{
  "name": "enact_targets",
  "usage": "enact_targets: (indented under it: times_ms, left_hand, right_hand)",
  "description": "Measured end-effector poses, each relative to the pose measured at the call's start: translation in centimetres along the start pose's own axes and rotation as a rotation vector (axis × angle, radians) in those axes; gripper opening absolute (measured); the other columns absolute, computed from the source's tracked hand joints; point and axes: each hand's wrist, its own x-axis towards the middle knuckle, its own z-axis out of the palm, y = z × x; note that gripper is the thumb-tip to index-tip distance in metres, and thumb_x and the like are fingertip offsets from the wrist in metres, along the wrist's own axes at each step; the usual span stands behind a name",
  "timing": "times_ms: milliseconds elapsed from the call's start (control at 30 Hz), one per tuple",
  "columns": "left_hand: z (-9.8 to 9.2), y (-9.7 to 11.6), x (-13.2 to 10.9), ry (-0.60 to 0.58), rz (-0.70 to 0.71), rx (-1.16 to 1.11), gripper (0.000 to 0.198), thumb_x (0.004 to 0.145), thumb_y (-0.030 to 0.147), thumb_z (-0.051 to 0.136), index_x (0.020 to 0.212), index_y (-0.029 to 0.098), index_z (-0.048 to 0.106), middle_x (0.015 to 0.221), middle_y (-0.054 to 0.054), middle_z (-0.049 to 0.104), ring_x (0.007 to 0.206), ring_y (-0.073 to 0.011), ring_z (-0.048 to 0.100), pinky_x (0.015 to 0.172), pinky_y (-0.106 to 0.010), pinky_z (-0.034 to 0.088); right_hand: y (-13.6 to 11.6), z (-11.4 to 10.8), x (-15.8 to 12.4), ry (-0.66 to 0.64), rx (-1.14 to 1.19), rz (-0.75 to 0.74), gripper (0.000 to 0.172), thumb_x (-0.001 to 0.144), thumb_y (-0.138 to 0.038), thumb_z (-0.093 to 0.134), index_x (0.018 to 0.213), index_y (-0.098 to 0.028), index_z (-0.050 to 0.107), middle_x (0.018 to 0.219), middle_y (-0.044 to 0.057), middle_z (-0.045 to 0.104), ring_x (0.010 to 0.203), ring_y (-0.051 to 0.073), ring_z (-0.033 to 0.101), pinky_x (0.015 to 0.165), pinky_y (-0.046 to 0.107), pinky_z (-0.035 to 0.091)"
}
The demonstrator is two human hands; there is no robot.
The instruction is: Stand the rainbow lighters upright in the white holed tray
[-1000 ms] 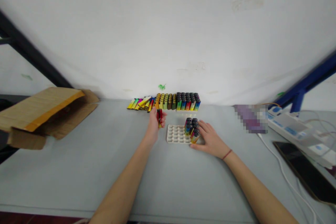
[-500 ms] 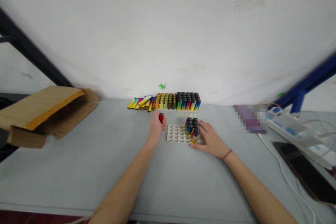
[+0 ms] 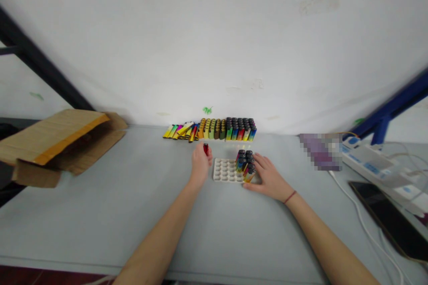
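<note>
My left hand (image 3: 200, 162) is closed round a red lighter (image 3: 206, 149), whose dark top pokes up out of the fist. It is just left of a white tray (image 3: 223, 170) with rows of round holes. Several lighters with black tops (image 3: 245, 160) stand upright at the tray's right end. My right hand (image 3: 269, 178) rests on the table round that end, thumb at the near corner and fingers along the far right side, gripping the tray. The tray's right edge is partly hidden by this hand and the lighters.
Along the wall stand filled trays of black-topped lighters (image 3: 240, 129) and gold-topped lighters (image 3: 211, 129), with loose lighters (image 3: 180, 131) lying beside them. An open cardboard box (image 3: 63, 138) is at left. A power strip (image 3: 371, 167), a phone (image 3: 384, 218) and white cables (image 3: 357, 213) lie at right.
The red lighter has turned slightly in my left hand, showing more of its body. My right hand and the tray stay in place.
</note>
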Motion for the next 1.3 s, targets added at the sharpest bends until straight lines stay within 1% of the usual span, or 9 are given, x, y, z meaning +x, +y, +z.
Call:
enact_targets:
  times_ms: [100, 333, 433, 600, 900, 1033, 1167, 1233, 1300]
  left_hand:
    - [0.2, 0.3, -0.3, 0.084, -0.01, -0.033, 0.039, 0.086, 0.042, 0.037, 0.053, 0.021, 0.034, 0.042, 0.007, 0.026, 0.036, -0.0067, 0.022, 0.037, -0.019, 0.017]
    - [0.6, 0.7, -0.9, 0.061, -0.076, -0.111, 0.054, 0.09, 0.057, 0.032, 0.049, 0.022, 0.034, 0.041, 0.006, 0.023, 0.035, -0.0065, 0.02, 0.037, -0.021, 0.014]
    - [0.6, 0.7, -0.8, 0.03, -0.08, -0.095, 0.05, 0.087, 0.053, 0.039, 0.048, 0.022, 0.034, 0.041, 0.006, 0.023, 0.035, -0.0065, 0.02, 0.036, -0.021, 0.014]
    - [0.6, 0.9, -0.7, 0.052, -0.055, -0.084, 0.04, 0.085, 0.04, 0.035, 0.049, 0.022, 0.035, 0.04, 0.006, 0.025, 0.034, -0.0068, 0.02, 0.036, -0.02, 0.014]
    - [0.4, 0.4, -0.4, 0.103, 0.006, -0.072, 0.033, 0.085, 0.039, 0.036, 0.057, 0.021, 0.039, 0.043, 0.007, 0.03, 0.035, -0.007, 0.023, 0.037, -0.019, 0.018]
    - [0.5, 0.1, -0.7, -0.013, 0.057, -0.065, 0.042, 0.089, 0.05, 0.034, 0.059, 0.021, 0.042, 0.044, 0.006, 0.032, 0.037, -0.0076, 0.027, 0.039, -0.021, 0.022]
    - [0.8, -0.6, -2.0, -0.224, 0.339, 0.081, 0.038, 0.088, 0.056, 0.048, 0.086, 0.019, 0.055, 0.052, 0.005, 0.046, 0.045, -0.0097, 0.041, 0.046, -0.022, 0.034]
    - [1.0, -0.8, -2.8, -0.349, 0.453, 0.17, 0.033, 0.091, 0.051, 0.052, 0.1, 0.02, 0.055, 0.065, 0.003, 0.058, 0.054, -0.0112, 0.052, 0.055, -0.024, 0.044]
    - [1.2, -0.8, -3.4, -0.435, 0.571, 0.276, 0.029, 0.094, 0.046, 0.051, 0.103, 0.02, 0.057, 0.085, -0.004, 0.066, 0.072, -0.0146, 0.062, 0.069, -0.029, 0.051]
  right_hand:
    - [0.0, 0.0, 0.0, 0.002, 0.001, -0.006, 0.088, 0.08, -0.074, 0.062, 0.139, -0.01, 0.052, 0.146, 0.026, 0.05, 0.139, 0.043, 0.042, 0.112, 0.065, 0.034]
    - [0.1, 0.1, 0.0, 0.005, -0.003, -0.003, 0.087, 0.08, -0.074, 0.061, 0.139, -0.011, 0.052, 0.146, 0.025, 0.05, 0.139, 0.043, 0.042, 0.113, 0.064, 0.034]
    - [0.1, 0.1, 0.0, -0.002, -0.002, -0.002, 0.088, 0.08, -0.075, 0.061, 0.14, -0.01, 0.051, 0.147, 0.026, 0.05, 0.139, 0.042, 0.041, 0.113, 0.064, 0.034]
    - [0.1, 0.0, 0.0, -0.007, -0.007, -0.002, 0.089, 0.08, -0.075, 0.06, 0.141, -0.01, 0.05, 0.147, 0.026, 0.049, 0.14, 0.043, 0.041, 0.113, 0.064, 0.033]
    - [0.2, 0.2, 0.0, 0.018, 0.002, -0.013, 0.087, 0.08, -0.073, 0.062, 0.141, -0.012, 0.05, 0.146, 0.025, 0.05, 0.139, 0.042, 0.042, 0.112, 0.064, 0.034]
    - [0.2, 0.2, 0.0, 0.013, -0.007, -0.014, 0.087, 0.08, -0.074, 0.062, 0.14, -0.011, 0.051, 0.146, 0.025, 0.051, 0.138, 0.042, 0.043, 0.112, 0.064, 0.035]
    - [0.1, 0.1, 0.0, 0.011, -0.008, -0.011, 0.088, 0.08, -0.072, 0.063, 0.142, -0.011, 0.049, 0.147, 0.026, 0.05, 0.139, 0.042, 0.042, 0.112, 0.064, 0.035]
    - [0.1, 0.1, -0.1, 0.01, -0.002, -0.004, 0.088, 0.08, -0.072, 0.063, 0.144, -0.013, 0.047, 0.148, 0.024, 0.049, 0.14, 0.041, 0.041, 0.113, 0.064, 0.034]
    - [0.0, 0.1, -0.1, 0.003, 0.002, 0.004, 0.088, 0.08, -0.071, 0.065, 0.145, -0.014, 0.047, 0.148, 0.024, 0.048, 0.141, 0.041, 0.04, 0.114, 0.064, 0.033]
